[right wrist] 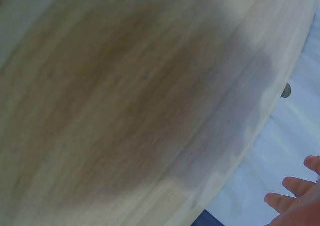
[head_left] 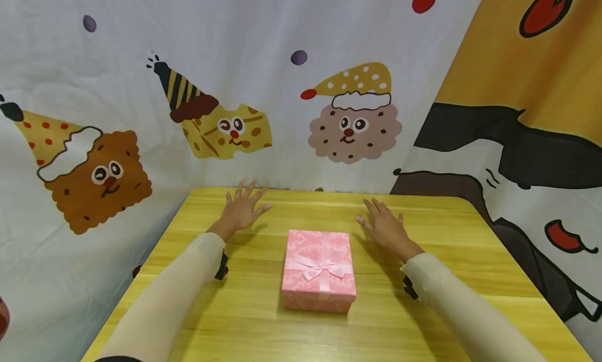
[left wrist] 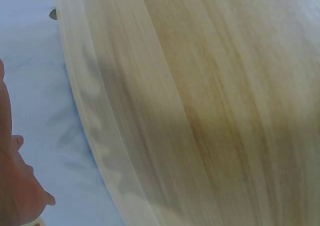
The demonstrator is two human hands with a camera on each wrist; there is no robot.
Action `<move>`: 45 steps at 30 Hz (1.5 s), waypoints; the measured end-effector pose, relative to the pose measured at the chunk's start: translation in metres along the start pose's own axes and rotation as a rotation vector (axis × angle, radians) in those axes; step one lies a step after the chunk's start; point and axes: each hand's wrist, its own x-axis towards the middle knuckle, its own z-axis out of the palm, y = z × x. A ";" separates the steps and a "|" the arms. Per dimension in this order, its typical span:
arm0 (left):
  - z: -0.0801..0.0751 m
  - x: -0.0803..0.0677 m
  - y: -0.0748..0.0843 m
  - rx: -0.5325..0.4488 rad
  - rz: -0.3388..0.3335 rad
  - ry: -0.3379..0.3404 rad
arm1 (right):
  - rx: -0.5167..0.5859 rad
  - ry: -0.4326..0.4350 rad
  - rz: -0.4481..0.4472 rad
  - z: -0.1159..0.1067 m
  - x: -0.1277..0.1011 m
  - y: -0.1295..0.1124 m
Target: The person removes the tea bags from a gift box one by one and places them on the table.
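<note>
A pink patterned gift box (head_left: pixel 305 247) with a pale ribbon and bow on its lid sits on the wooden table, lid on. Beyond it to the left, my left hand (head_left: pixel 239 211) is raised over the table with fingers spread, holding nothing. My right hand (head_left: pixel 386 230) is held to the right of the box, fingers extended, also holding nothing. Both hands are apart from the box. In the left wrist view part of the left hand (left wrist: pixel 22 191) shows at the lower left edge; fingers of the right hand (right wrist: pixel 300 201) show at the lower right in the right wrist view.
The yellow wood-grain table (head_left: pixel 226 320) ends at a back edge just past the hands. Behind it hangs a white curtain (head_left: pixel 263 33) printed with cartoon snacks in party hats. Dark straps with black devices (head_left: pixel 222 267) sit beneath the sleeves at the wrists.
</note>
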 end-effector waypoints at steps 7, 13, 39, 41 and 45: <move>-0.002 0.000 0.004 -0.011 0.023 0.024 | -0.003 -0.001 -0.008 0.001 -0.002 0.001; 0.001 0.002 0.003 -0.024 0.037 0.036 | 0.007 0.002 -0.016 -0.001 -0.006 0.000; -0.013 -0.018 0.027 -0.020 0.183 0.056 | 0.057 0.065 -0.151 -0.011 -0.027 -0.033; -0.012 -0.020 0.029 -0.020 0.194 0.054 | 0.068 0.069 -0.168 -0.012 -0.029 -0.035; -0.012 -0.023 0.035 -0.023 0.215 0.046 | 0.097 0.075 -0.206 -0.015 -0.034 -0.040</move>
